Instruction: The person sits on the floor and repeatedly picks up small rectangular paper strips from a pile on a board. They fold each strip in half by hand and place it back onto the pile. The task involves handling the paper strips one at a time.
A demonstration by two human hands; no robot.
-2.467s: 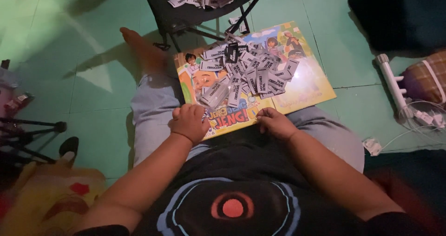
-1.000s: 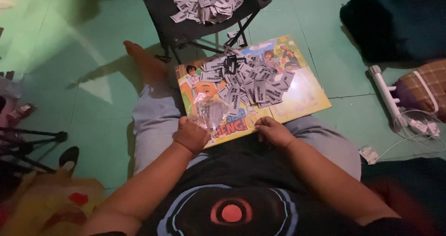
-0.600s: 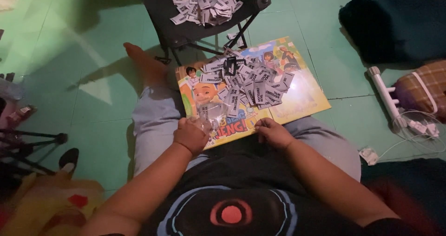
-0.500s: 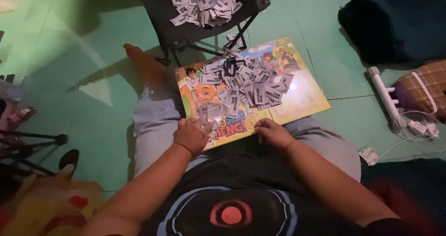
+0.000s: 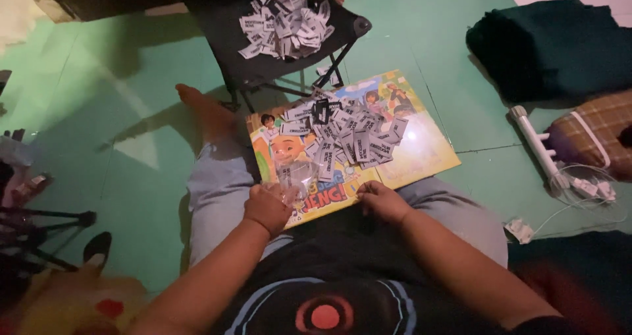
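Barely moved since earlier: left hand [image 5: 268,206] still closed on clear small bag [image 5: 294,185] at picture board [image 5: 421,152] near edge, on lap. Right hand [image 5: 382,200] fingers curled on board edge, holding nothing. Label pile [image 5: 349,137] mid-board.

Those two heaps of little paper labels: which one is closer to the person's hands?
The heap on the colourful cartoon board across the lap: those labels lie just beyond the left hand and right hand. The other heap sits farther off on the black folding stool.

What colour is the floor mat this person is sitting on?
Green; the floor mat shows best in the head view, spreading around the colourful cartoon board on the lap.
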